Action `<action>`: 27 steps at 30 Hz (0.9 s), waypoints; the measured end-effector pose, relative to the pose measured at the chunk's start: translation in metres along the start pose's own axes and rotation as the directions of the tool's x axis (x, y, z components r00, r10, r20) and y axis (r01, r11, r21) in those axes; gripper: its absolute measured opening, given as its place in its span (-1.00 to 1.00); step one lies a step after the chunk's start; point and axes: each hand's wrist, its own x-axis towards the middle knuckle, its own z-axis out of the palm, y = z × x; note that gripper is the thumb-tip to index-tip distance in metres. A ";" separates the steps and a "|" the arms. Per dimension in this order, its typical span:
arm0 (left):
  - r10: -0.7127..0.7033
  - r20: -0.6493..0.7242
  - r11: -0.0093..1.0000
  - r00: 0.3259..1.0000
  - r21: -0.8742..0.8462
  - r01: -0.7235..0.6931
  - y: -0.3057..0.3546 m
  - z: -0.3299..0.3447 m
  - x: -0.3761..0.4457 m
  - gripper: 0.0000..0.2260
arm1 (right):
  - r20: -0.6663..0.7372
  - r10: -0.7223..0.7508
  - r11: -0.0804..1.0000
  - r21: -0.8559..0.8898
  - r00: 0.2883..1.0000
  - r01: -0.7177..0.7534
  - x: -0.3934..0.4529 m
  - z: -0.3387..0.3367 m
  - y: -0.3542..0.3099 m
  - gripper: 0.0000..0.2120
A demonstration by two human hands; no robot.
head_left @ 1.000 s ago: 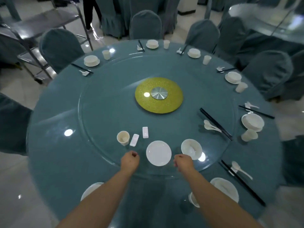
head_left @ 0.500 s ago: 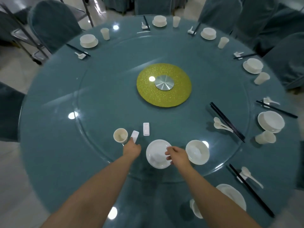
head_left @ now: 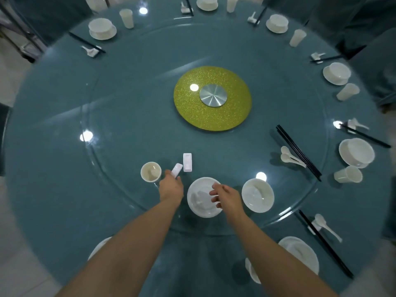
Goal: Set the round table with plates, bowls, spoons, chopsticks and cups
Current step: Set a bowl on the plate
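On the turntable's near edge, the left hand [head_left: 171, 187] pinched a white rest [head_left: 177, 170] beside the cup [head_left: 150, 171]; the right hand [head_left: 225, 197] hovered slack over the plate [head_left: 203, 198]. A near place was being set; the rest probably wanted carrying there.

On the glass turntable [head_left: 128, 103] nearest you, the plate [head_left: 200, 202] sits at six o'clock, a bowl [head_left: 257, 195] at its three, a cup [head_left: 150, 171] at its ten, and two rests [head_left: 187, 162] at its twelve.
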 end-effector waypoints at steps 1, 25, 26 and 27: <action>-0.020 -0.010 1.000 1.000 -0.016 0.019 -0.001 0.000 0.000 -0.88 | 0.000 0.001 1.000 0.001 1.000 -0.001 -0.001 0.000 0.002 -0.76; 0.013 0.097 0.994 0.995 0.103 -0.023 -0.007 0.005 -0.004 -0.54 | -0.062 0.013 0.996 0.089 0.998 -0.007 -0.084 -0.012 0.032 -0.79; 0.018 0.099 0.990 0.995 0.135 -0.031 -0.005 0.007 0.000 -0.54 | -0.072 0.021 0.995 0.103 0.997 -0.014 -0.085 -0.013 0.035 -0.78; 0.016 0.102 0.986 0.995 0.166 -0.033 -0.004 0.009 0.002 -0.54 | -0.084 0.031 0.993 0.115 0.996 -0.021 -0.085 -0.015 0.040 -0.78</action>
